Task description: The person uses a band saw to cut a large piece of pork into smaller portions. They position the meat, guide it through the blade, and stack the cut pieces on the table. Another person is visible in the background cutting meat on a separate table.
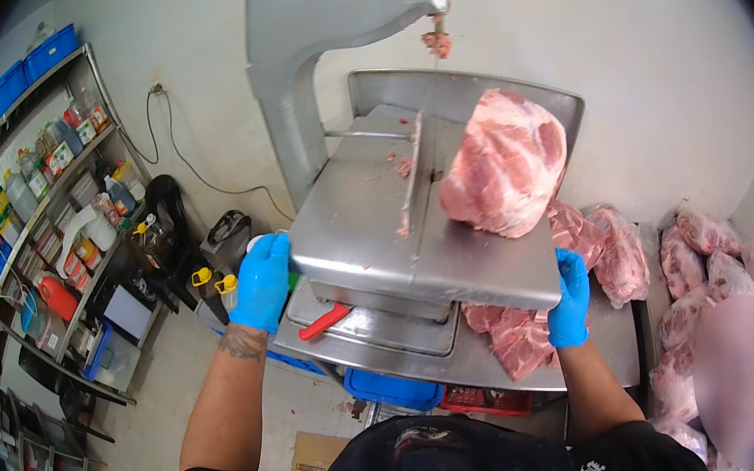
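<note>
A meat bandsaw with a steel sliding table [359, 202] stands before me. My left hand [262, 283], in a blue glove, grips the table's left edge. At its right front corner, my right hand [569, 297], also gloved in blue, is closed around the edge. A large piece of raw meat [505, 165] lies on the table's right part, right of the metal guide bar [413, 168]. Meat scraps [437, 43] cling below the saw's upper blade guide. Under the table, a red-handled knife [325, 320] rests on a steel tray [395, 334].
Cut meat slices [518, 341] lie under the table's right side. Wrapped meat pieces [684, 270] are piled at the right. Shelves of bottles and boxes [52, 203] stand left. Below the bench are a blue lid [394, 388] and a red crate [486, 399]; cardboard [312, 463] lies on the floor.
</note>
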Action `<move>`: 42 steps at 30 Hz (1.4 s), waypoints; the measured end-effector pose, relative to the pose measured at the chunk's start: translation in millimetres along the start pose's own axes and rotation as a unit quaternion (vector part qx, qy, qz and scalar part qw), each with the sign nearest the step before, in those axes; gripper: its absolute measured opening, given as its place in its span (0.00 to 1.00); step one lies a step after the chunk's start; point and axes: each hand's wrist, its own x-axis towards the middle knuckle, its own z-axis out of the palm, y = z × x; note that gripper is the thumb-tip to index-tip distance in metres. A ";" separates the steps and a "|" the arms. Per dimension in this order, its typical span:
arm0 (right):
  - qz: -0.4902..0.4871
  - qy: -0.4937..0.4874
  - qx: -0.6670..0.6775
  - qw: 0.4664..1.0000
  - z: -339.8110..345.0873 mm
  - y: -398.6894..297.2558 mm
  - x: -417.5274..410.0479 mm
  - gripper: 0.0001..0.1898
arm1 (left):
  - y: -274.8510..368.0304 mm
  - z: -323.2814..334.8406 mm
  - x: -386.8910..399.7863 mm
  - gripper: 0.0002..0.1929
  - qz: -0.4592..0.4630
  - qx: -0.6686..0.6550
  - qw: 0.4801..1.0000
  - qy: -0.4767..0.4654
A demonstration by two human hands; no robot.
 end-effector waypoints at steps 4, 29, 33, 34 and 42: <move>0.078 0.035 0.008 0.996 -4.2 51.6 -34.9 0.23 | -3.9 -24.9 -50.1 0.12 0.025 0.038 0.998 -0.044; 0.033 -0.817 -0.233 0.527 140.6 106.5 -65.0 0.14 | -125.2 -83.3 -705.2 0.26 -0.757 0.280 0.590 0.014; -0.051 -0.827 -0.126 0.545 226.2 102.8 -99.7 0.12 | -93.1 -42.5 -761.4 0.27 -0.753 0.241 0.610 0.048; -0.008 -0.831 -0.102 0.546 250.2 110.5 -111.8 0.10 | -89.4 -33.7 -770.7 0.28 -0.753 0.234 0.613 0.046; -0.317 -0.793 -0.398 0.335 379.5 292.8 -251.3 0.19 | -73.1 -70.6 -853.9 0.29 -0.732 0.196 0.637 0.142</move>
